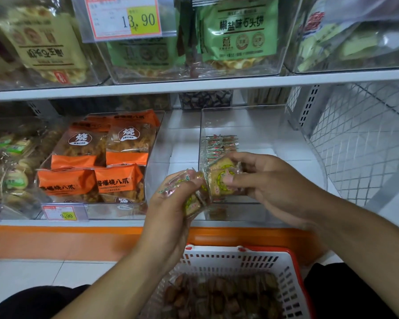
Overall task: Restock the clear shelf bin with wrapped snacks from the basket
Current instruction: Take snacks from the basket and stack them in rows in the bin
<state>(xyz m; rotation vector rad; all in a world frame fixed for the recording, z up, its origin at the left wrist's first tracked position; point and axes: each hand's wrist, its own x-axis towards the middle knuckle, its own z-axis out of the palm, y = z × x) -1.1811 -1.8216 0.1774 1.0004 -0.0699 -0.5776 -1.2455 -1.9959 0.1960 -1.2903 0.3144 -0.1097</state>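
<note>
A clear shelf bin [244, 116] stands on the lower shelf at centre right, with a few wrapped snacks [219, 146] lined along its left wall. My left hand [171, 203] grips a bunch of wrapped snacks [194, 201] just in front of the bin's near left corner. Beside it, my right hand [265, 183] pinches a brown wrapped snack with a yellow-green label [221, 180] over the bin's front edge. Below, a white basket with a red rim [219, 259] holds several more wrapped snacks [224, 298].
Left of the bin sits another clear bin of orange snack packs [97, 162], with a price tag [63, 212] on its front. An upper shelf [194, 85] carries bins of green and beige packs. A wire mesh panel [366, 143] closes the right side.
</note>
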